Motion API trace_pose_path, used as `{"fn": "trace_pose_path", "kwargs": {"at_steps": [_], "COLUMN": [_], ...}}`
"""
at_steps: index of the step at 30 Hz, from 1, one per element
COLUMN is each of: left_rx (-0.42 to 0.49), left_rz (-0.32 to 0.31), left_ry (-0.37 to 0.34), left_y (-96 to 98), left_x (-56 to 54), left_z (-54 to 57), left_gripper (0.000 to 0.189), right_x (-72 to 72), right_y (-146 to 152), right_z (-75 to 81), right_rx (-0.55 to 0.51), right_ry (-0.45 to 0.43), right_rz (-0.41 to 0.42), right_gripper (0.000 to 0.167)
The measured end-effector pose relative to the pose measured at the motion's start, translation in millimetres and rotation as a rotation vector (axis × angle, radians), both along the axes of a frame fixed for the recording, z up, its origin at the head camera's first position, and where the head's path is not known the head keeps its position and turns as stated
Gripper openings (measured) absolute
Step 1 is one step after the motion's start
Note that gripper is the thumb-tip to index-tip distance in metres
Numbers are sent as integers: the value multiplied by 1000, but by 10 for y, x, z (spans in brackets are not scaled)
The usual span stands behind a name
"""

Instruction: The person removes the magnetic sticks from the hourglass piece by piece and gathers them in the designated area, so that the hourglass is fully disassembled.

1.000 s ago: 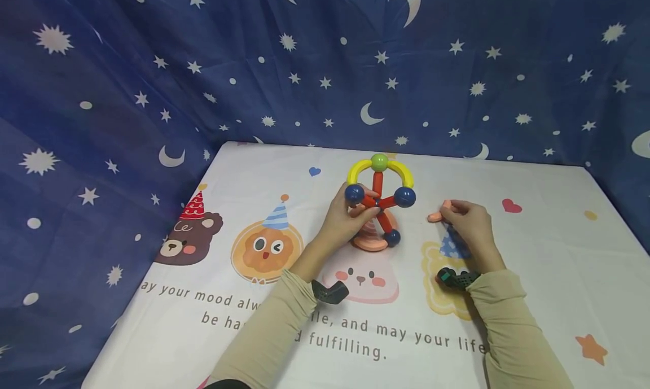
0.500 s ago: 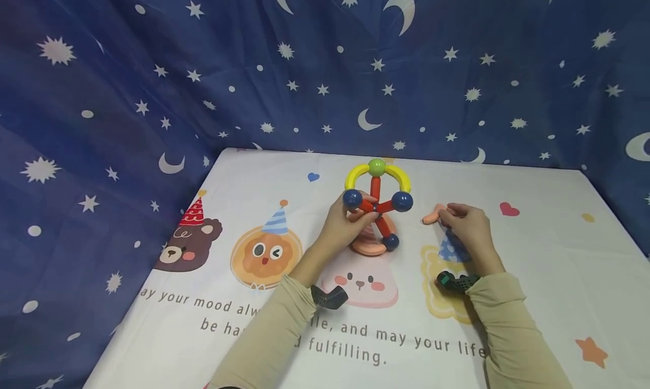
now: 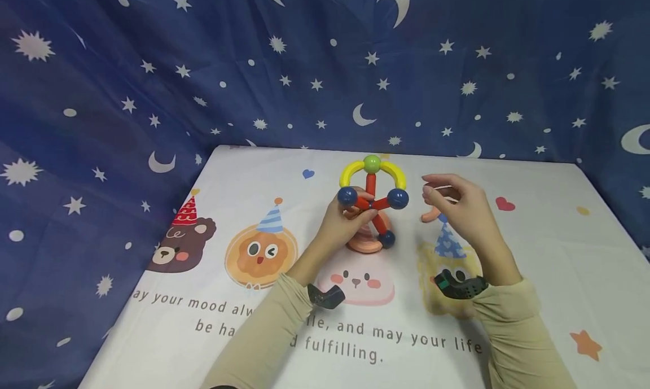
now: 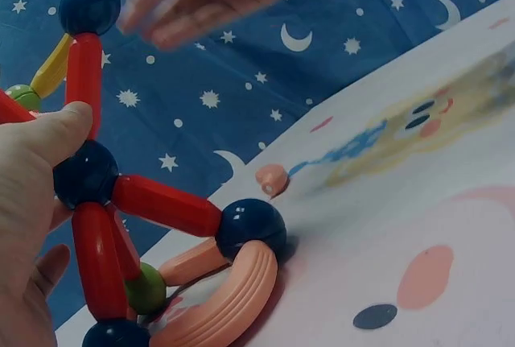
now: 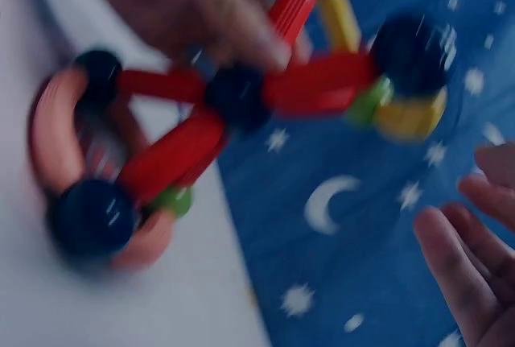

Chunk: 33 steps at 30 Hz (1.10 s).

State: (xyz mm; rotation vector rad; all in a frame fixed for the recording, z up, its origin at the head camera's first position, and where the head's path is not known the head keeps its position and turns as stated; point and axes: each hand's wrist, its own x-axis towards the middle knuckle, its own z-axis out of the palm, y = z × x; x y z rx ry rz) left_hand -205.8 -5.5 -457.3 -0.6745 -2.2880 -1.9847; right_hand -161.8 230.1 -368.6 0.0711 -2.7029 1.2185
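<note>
My left hand [image 3: 341,222] grips a magnetic ball-and-stick model near its middle, thumb on a red rod [image 4: 84,81]. Red rods fan out from a dark blue hub ball [image 4: 85,173] to other blue balls. Two yellow curved sticks [image 3: 395,174] meet at a green ball [image 3: 372,164] on top. Peach curved sticks [image 4: 233,299] form the lower ring, low over the tabletop. To the right, my right hand [image 3: 464,202] is raised with fingers extended and nothing between them. A loose peach curved stick [image 3: 430,214] lies on the table below its fingertips.
A white tablecloth [image 3: 538,242] printed with cartoon faces and lettering covers the table. Behind and at the left hangs a dark blue curtain [image 3: 284,101] with stars and moons. Dark wrist cameras [image 3: 325,296] sit on both wrists.
My right hand has let go of the peach curved stick, leaving it on the table, and has risen with its fingers spread toward the model. The left hand keeps its grip.
</note>
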Motion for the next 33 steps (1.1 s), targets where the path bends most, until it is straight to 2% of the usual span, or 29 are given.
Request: {"fn": "trace_pose_path", "kwargs": {"at_steps": [5, 10, 20, 28, 33], "left_rx": [11, 22, 0, -3, -15], "left_rz": [-31, -24, -14, 8, 30], "left_ry": [-37, -49, -55, -81, -77], "left_y": [11, 30, 74, 102, 110], "left_x": [-18, 7, -9, 1, 6], "left_z": [22, -10, 1, 42, 46], "left_gripper": [33, 33, 35, 31, 29], "right_x": [168, 242, 212, 206, 213], "right_y": [-169, -312, -503, -590, -586], "right_z": [180, 170, 37, -9, -7], "right_rx": [6, 98, 195, 188, 178], "right_ry": [110, 212, 340, 409, 404], "right_rz": [123, 198, 136, 71, 66], "right_gripper": [34, 39, 43, 42, 39]}}
